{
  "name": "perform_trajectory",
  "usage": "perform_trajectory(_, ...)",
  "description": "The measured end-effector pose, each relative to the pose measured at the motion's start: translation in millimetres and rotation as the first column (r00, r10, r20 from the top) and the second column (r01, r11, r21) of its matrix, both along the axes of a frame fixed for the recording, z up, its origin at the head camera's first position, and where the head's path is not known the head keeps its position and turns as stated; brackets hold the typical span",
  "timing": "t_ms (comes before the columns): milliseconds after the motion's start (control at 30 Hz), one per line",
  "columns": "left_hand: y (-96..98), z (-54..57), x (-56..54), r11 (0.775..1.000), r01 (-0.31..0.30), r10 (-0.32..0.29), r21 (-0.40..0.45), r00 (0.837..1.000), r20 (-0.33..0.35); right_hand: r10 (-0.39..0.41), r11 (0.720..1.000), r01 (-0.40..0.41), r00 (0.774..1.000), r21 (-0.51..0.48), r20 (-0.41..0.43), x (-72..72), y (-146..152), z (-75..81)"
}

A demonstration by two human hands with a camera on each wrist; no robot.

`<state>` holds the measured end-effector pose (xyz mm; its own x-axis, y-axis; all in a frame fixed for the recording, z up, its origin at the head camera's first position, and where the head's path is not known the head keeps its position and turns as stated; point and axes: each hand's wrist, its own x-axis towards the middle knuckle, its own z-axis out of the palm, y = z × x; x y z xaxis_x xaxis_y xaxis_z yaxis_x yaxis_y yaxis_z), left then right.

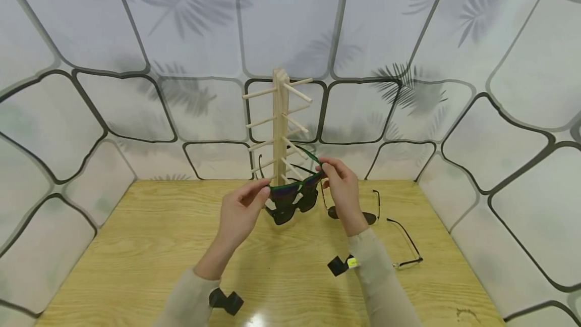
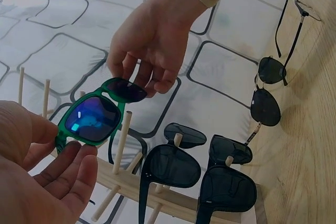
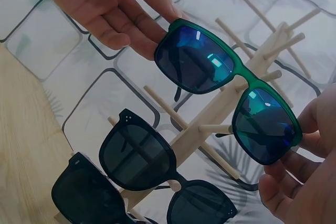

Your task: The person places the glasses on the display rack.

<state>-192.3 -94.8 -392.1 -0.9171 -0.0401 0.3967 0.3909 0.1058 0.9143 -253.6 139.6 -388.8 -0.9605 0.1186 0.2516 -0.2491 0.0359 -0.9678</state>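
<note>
Component positions: the wooden rack stands upright at the back of the table. Directions below are as seen in the head view.

Held item: the green sunglasses are at 6 o'clock from the middle of the rack, in front of the post, lenses facing the person. The left hand, at 8 o'clock from the frame, pinches one end between thumb and fingers. The right hand, at 3 o'clock, pinches the other end. The hands are apart — the frame spans the gap between them.

Completed: two dark pairs are seated on the rack, one above the other. The upper dark sunglasses sit just above the lower dark sunglasses, near the base.

In progress: the green sunglasses are judged not yet released. Whether the frame touches a peg cannot be determined.

Outstanding: two pairs lie off the rack. The thin-armed sunglasses rest at 4 o'clock from the rack base; the eyeglasses lie farther out in the same direction. Overall, the work is judged partway — two pairs seated, one in hand, two on the table.
</note>
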Motion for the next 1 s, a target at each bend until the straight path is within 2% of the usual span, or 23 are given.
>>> perform_trajectory(267, 2.0, -2.3, -7.4, 1.000, -0.001, 0.001, 0.016, 1.000, 0.001, 0.021, 1.000, -0.021, 1.000, 0.004, 0.012, -12.2, -2, -2.0)
perform_trajectory(633, 7.3, -3.1, -15.3, 0.999, 0.021, -0.021, 0.034, 1.000, -0.006, -0.005, 1.000, 0.004, 0.999, 0.027, 0.032, -22.1, -3, -0.1)
perform_trajectory(1000, 9.7, -4.1, -21.0, 1.000, 0.005, -0.006, 0.031, 1.000, 0.017, 0.042, 0.997, -0.047, 0.996, 0.059, 0.077, -28.4, -1, -2.5)
